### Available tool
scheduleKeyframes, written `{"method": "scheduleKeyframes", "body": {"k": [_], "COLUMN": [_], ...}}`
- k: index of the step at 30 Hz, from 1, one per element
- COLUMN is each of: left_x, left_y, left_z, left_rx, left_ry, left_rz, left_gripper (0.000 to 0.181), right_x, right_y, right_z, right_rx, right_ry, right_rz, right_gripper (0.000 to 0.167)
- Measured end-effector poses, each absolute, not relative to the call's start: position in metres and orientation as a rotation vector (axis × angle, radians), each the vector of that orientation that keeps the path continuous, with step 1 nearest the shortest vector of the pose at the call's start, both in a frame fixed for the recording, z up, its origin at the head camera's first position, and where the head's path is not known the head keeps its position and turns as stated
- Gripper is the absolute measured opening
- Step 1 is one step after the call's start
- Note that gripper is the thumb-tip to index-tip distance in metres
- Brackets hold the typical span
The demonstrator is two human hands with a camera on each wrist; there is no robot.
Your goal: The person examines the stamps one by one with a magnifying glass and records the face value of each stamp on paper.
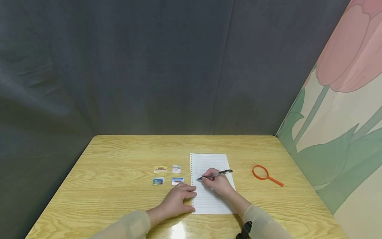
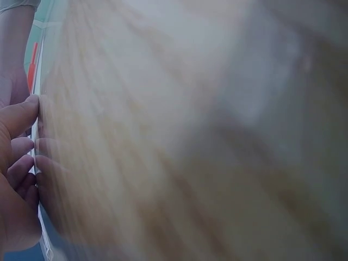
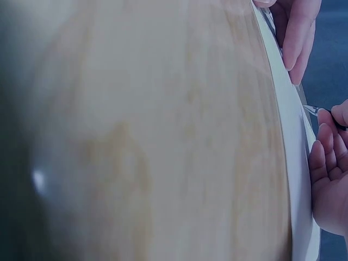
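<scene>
Four small stamps (image 1: 176, 169) lie in two rows on the table (image 1: 119, 159) in the head view, left of a ruled sheet of paper (image 1: 210, 162). The left hand (image 1: 179, 200) is loosely spread, thumb apart, its tips resting on the paper's left margin; it grips nothing, and its back comes right up to the lower right stamp. The right hand (image 1: 220, 184) pinches a pen (image 1: 223, 172), tip on the paper, and with its forearm covers part of the lines. A red magnifier (image 1: 268, 177) lies well apart to the right; a dark curtain (image 1: 164, 66) stands behind.

From the left wrist, blurred wood fills most of the view. The left hand's thumb and bent fingers show at the paper's edge, hiding much of the right hand; a bit of red handle shows beyond.

From the right wrist, the paper appears nearly edge-on, the right hand's little-finger side against it, plain here but hidden from above.
</scene>
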State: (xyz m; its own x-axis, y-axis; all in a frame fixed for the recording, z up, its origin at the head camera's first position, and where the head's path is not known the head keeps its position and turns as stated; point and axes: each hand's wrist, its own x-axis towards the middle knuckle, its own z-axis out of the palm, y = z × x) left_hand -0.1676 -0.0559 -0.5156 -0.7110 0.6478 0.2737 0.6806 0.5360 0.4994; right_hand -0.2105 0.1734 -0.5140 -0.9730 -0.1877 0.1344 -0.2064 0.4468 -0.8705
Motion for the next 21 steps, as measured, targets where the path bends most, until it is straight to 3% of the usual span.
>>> {"method": "scheduleKeyframes", "body": {"k": [21], "left_x": [-0.1688], "left_y": [-0.0569], "left_z": [-0.5163], "left_rx": [-1.16], "left_ry": [-2.727], "left_rz": [-0.924], "left_gripper": [0.051], "right_x": [-0.2104], "right_y": [0.1712], "right_z": [-0.514], "right_rx": [0.36], "right_ry": [-2.682], "right_rz": [1.54], "right_gripper": [0.007]}}
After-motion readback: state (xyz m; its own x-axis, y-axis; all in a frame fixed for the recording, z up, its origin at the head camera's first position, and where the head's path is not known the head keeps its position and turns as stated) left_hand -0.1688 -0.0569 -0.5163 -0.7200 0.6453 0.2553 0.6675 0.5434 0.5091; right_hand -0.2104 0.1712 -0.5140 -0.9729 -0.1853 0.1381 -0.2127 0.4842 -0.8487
